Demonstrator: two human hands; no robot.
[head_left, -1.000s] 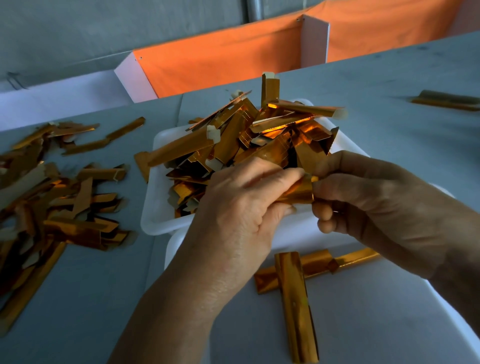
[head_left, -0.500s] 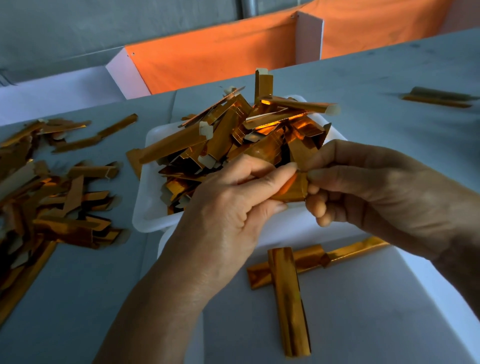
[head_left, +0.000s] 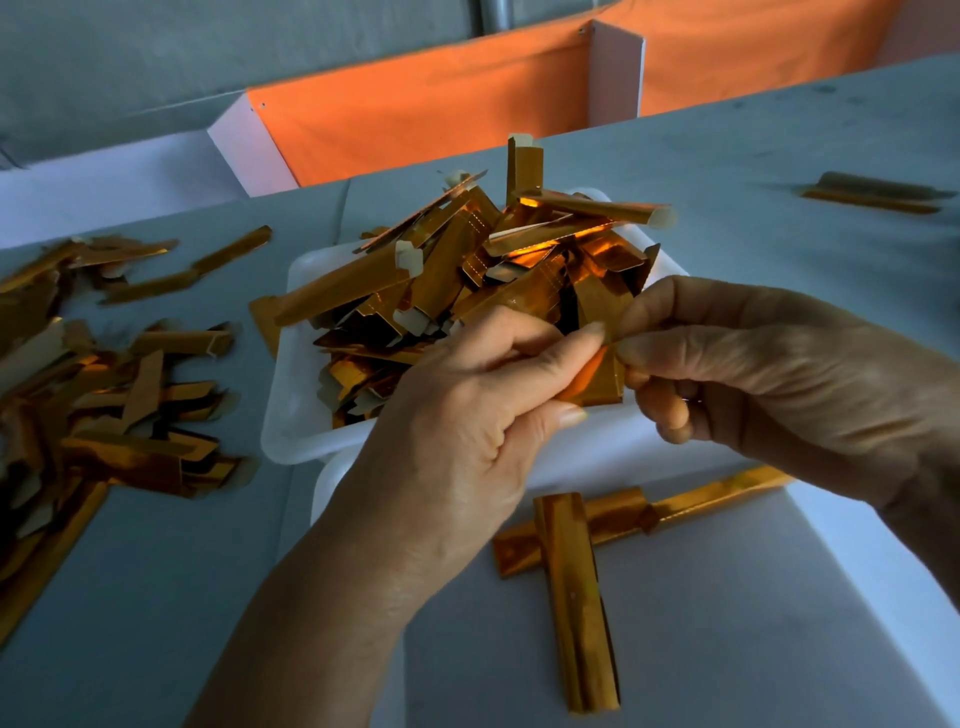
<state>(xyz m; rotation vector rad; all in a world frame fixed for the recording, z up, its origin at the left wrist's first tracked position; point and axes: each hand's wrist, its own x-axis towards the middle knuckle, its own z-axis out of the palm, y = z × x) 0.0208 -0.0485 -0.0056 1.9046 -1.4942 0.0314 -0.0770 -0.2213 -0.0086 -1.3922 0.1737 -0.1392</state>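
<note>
Over the tray (head_left: 298, 449) edge, pinching the gold strip (head_left: 602, 376) in left hand (head_left: 467, 431) and right hand (head_left: 769, 374), risking a tear from uneven pulling

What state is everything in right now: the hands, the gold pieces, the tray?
Left hand: pinching the gold piece.
Right hand: pinching that piece's other side.
White tray: heaped with foil pieces.
Two gold strips: lying crossed, untouched.
Loose pile: spread on the table.

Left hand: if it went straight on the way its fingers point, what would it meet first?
Probably the right hand, which pinches the same gold strip as the left hand; depth is unclear.
</note>
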